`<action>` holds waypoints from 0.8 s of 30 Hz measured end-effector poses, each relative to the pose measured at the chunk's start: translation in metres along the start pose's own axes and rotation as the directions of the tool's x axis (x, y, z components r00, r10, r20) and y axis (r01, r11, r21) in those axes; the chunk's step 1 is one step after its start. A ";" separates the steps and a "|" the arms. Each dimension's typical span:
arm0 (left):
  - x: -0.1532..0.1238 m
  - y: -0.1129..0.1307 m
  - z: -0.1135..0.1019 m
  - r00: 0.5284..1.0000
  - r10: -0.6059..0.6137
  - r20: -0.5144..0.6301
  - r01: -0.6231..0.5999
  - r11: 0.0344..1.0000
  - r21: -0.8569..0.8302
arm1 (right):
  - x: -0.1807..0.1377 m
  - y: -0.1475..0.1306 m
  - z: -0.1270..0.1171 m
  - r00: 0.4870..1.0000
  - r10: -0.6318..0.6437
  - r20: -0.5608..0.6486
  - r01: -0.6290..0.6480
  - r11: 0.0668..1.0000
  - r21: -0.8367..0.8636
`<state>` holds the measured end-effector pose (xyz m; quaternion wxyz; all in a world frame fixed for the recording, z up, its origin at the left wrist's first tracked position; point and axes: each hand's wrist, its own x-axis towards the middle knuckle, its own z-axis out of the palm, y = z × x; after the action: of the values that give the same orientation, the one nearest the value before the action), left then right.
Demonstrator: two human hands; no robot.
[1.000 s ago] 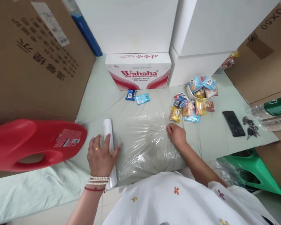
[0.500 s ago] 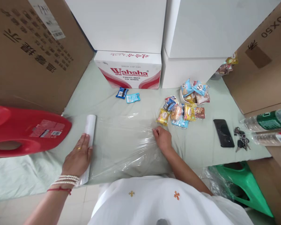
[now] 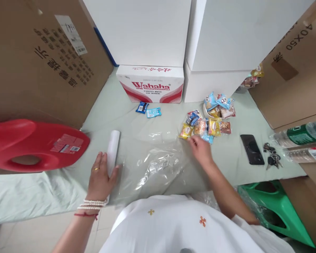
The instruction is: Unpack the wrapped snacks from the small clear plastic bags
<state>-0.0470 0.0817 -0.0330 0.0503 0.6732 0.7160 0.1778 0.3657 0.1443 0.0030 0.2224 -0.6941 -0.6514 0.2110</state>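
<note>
A white roll of clear plastic film (image 3: 113,149) lies lengthwise on the cloth at the left. My left hand (image 3: 101,175) rests against its left side, fingers stretched out flat and thumb apart, across the near part of the roll. The film sheet (image 3: 158,165) spreads to the right from the roll over the cloth, wrinkled and shiny in the middle. With fingertips pinched together, my right hand (image 3: 201,149) holds the far right part of the film, close to a yellow snack packet (image 3: 186,131). The exact grip is partly hidden.
Snack packets (image 3: 200,126) are heaped by a filled white bowl (image 3: 205,113). Two blue packets (image 3: 147,110) lie before the Wahaha box (image 3: 152,86). A red jug (image 3: 39,146) stands left; a phone (image 3: 252,149), keys (image 3: 272,156) and bottles (image 3: 302,137) lie right.
My right hand has moved right, nearer the snack packets. The film has gone from taut streaks to looser wrinkles. My left hand's thumb has spread out, and the view has shifted slightly.
</note>
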 end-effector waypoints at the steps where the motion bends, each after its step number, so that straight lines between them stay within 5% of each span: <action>1: -0.002 0.003 -0.003 0.998 0.039 -0.042 -0.039 0.999 -0.002 | 0.013 0.004 -0.013 0.995 0.018 -0.096 -0.022 0.999 -0.037; 5: -0.017 0.011 -0.013 0.965 0.250 -0.073 -0.253 0.967 -0.027 | 0.082 0.012 -0.042 0.955 0.102 -0.278 -0.180 0.945 -0.274; 9: -0.033 0.009 -0.009 0.925 0.380 0.010 -0.377 0.920 -0.107 | 0.133 0.007 -0.033 0.950 0.273 -0.153 -0.313 0.824 -0.472; 13: -0.042 -0.007 -0.001 0.952 0.305 0.023 -0.301 0.947 -0.116 | 0.145 0.001 -0.028 0.942 0.320 -0.102 -0.317 0.750 -0.581; 16: -0.043 -0.018 0.003 0.963 0.269 -0.010 -0.266 0.946 -0.184 | 0.151 -0.019 -0.028 0.974 0.187 -0.126 -0.223 0.718 -0.659; 19: -0.040 -0.020 0.006 0.965 0.251 -0.078 -0.263 0.937 -0.229 | 0.165 -0.060 -0.011 0.999 -0.023 0.025 0.033 0.738 -0.673; 22: -0.034 -0.016 0.008 0.966 0.242 -0.094 -0.257 0.940 -0.223 | 0.185 -0.107 0.027 0.948 -0.188 0.257 0.304 0.771 -0.560; 24: -0.032 -0.012 0.009 0.968 0.243 -0.064 -0.251 0.946 -0.206 | 0.198 -0.133 0.056 0.924 -0.207 0.321 0.348 0.803 -0.483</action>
<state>-0.0525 0.0512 -0.0507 0.0856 0.7450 0.6037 0.2707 0.2369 0.3504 0.0344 -0.0345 -0.5916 -0.8021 0.0736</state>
